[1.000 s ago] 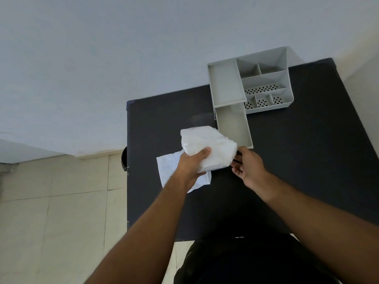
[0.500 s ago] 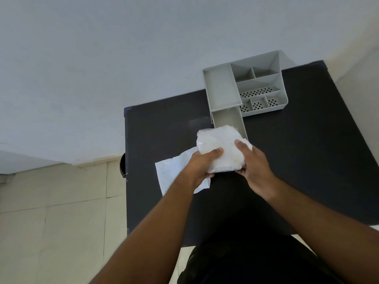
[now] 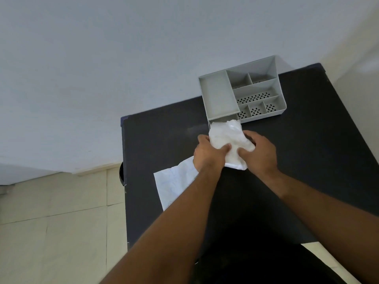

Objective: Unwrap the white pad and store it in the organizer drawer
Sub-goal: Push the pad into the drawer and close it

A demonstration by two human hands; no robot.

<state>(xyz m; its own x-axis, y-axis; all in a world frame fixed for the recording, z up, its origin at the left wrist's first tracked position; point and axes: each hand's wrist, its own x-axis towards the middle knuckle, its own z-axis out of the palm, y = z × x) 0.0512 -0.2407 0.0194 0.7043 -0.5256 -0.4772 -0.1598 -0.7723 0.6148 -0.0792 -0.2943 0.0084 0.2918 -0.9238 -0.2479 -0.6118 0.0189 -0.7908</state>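
Observation:
A crumpled white pad (image 3: 226, 138) is held over the pulled-out drawer (image 3: 221, 119) of a grey organizer (image 3: 218, 95) at the back of the black table (image 3: 307, 150). My left hand (image 3: 209, 153) grips the pad's left side and my right hand (image 3: 259, 153) grips its right side, both thumbs pressing into it. The pad hides most of the drawer; only the drawer's far end shows. A flat white wrapper sheet (image 3: 176, 183) lies on the table under my left forearm.
The organizer has several small compartments with perforated floors (image 3: 256, 103) on its right. A pale wall stands behind the table. Tiled floor (image 3: 57, 222) lies to the left of the table's left edge.
Both hands have carried the pad away from me, from the table's middle to over the open drawer. My right hand went from beside the pad to gripping it.

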